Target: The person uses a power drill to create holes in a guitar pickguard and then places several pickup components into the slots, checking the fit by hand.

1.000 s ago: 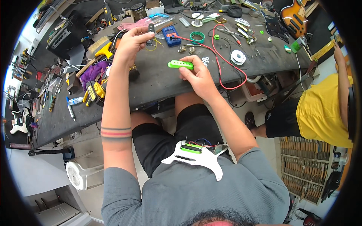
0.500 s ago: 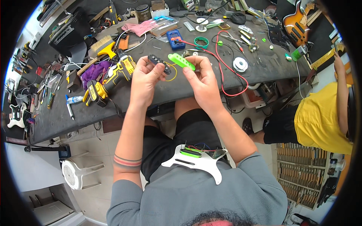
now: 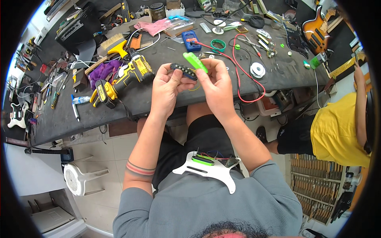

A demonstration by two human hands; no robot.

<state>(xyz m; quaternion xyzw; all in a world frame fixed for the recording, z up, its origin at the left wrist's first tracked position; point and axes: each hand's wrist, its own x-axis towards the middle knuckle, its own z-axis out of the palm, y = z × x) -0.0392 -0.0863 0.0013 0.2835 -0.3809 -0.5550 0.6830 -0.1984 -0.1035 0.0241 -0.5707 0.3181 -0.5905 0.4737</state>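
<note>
Between the thumb and fingers of my left hand (image 3: 168, 85) is a black guitar pickup (image 3: 183, 71) with a row of round pole pieces and a thin yellow wire. My right hand (image 3: 216, 81) pinches a bright green pickup cover (image 3: 195, 62), tilted and held right beside the pickup; whether the two touch I cannot tell. Both hands are raised over the workbench's near edge. A white pickguard (image 3: 210, 171) rests against my lap and belly, with a green-covered pickup (image 3: 203, 160) and loose wires on it.
On the dark workbench (image 3: 131, 113), a yellow cordless drill (image 3: 133, 75) lies left of my hands. Beyond them are a blue multimeter (image 3: 191, 41) with a red lead, green tape (image 3: 218, 45) and a white spool (image 3: 257, 70). A person in yellow (image 3: 337, 131) stands at right.
My left hand has moved right, bringing the pickup close to the green cover. The cover has turned steeper in my right hand. The view has shifted slightly.
</note>
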